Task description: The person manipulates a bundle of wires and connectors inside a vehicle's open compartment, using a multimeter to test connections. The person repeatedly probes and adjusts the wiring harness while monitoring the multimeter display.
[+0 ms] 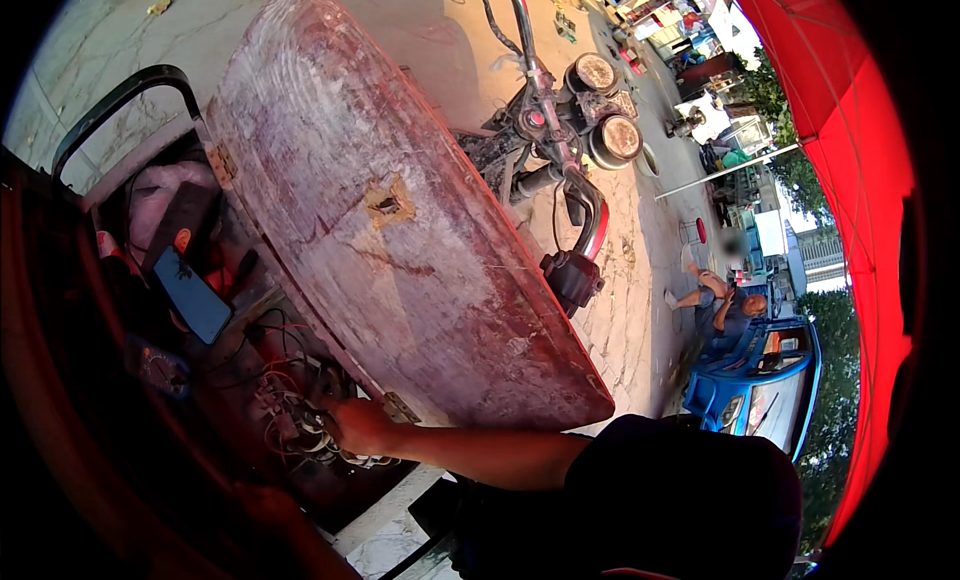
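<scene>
My right hand [357,426], on a bare forearm from a dark sleeve, reaches into an open red compartment. Its fingers are closed on a tangle of thin wires [285,400], red, white and dark; the fingertips are partly hidden among them. Deep shadow covers my left hand [262,502] near the compartment's lower edge, so its fingers cannot be made out. A smartphone [193,295] lies inside, beyond the wires. Close by sits a dark multimeter-like device [160,368] with a dial. The worn, reddish hinged lid [370,220] stands raised beside the compartment.
Past the lid rises a handlebar [590,220] with two round gauges [615,142]. A black curved rail [120,105] borders the compartment at upper left. A blue vehicle [755,380] and a seated person [735,305] appear at right, under a red canopy [850,180].
</scene>
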The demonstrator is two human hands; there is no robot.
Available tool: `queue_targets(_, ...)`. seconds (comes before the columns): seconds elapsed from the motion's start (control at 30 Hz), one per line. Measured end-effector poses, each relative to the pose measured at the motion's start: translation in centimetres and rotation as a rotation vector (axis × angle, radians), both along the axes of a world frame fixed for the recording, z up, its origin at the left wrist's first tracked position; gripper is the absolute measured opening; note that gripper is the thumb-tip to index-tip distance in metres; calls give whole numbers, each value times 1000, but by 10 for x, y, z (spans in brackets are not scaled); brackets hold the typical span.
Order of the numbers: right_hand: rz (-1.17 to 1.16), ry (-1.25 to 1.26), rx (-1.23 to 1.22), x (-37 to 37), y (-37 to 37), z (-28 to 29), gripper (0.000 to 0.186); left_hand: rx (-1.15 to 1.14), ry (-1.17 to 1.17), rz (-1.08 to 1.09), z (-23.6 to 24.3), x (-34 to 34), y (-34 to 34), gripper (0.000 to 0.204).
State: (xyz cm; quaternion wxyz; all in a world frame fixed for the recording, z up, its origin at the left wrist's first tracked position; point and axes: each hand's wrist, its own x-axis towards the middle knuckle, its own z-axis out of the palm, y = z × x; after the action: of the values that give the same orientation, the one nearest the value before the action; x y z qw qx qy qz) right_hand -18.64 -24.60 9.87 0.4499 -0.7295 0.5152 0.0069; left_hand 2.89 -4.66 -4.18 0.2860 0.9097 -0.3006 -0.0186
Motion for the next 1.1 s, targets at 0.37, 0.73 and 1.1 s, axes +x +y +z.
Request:
queue_targets(0.37,-90,-85,-6,11,8,-41,23,167,339,361,88,-29,-45,58)
queue_targets(0.73,-35,-74,-83,21,11,-71,21,201,368,360,80,-22,-41,56)
queue_targets(1.1,-12,-172,-110,19,10,-86,24,148,314,339,81,-26,-45,56)
